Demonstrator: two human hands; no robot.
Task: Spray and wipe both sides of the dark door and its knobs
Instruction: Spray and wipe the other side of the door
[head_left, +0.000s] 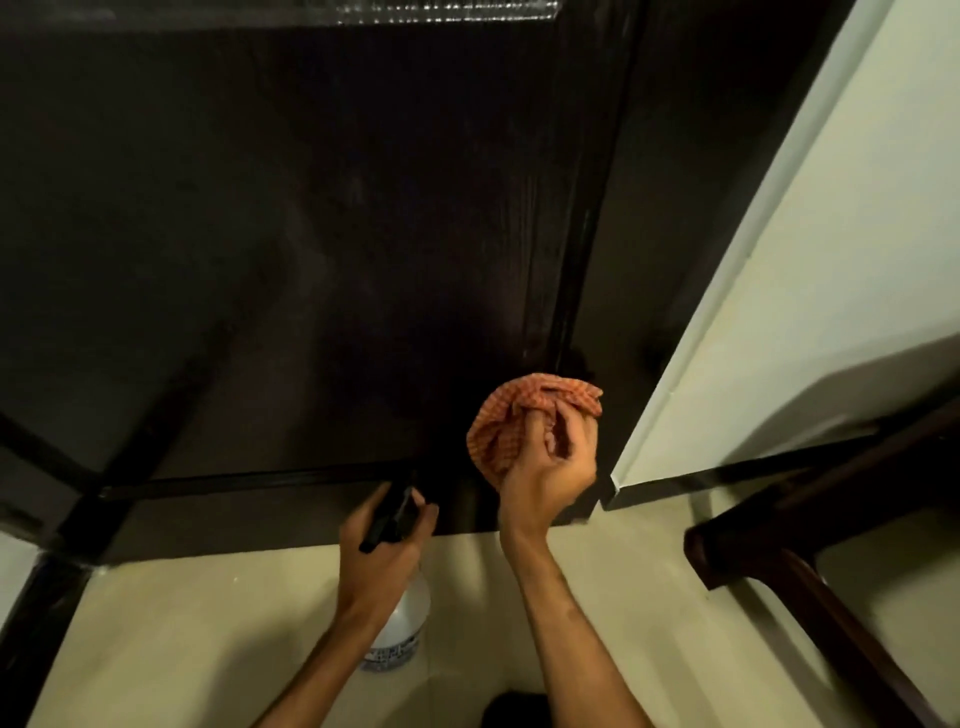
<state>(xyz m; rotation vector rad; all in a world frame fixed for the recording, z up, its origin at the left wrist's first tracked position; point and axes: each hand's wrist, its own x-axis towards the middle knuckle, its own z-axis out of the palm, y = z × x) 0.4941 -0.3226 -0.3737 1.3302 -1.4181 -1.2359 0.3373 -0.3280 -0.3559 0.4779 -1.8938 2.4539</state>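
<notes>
A: Dark door (311, 234) fills the far view. Hands?
B: Right hand (550, 467) clutches soft cloth (493, 421) low against it; left hand (379, 551) grips spray bottle (400, 623) by its neck. Probably light; slick if wet.

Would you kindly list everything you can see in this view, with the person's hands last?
door: one, dark brown, fills the upper frame
cloth: one, orange checked, bunched against the door's lower right
spray bottle: one, clear with a black trigger head, low centre
floor: one, cream, bottom
wall: one, pale, right
wooden rail: one, dark brown, lower right
left hand: one, grips the spray bottle
right hand: one, grips the cloth
</notes>
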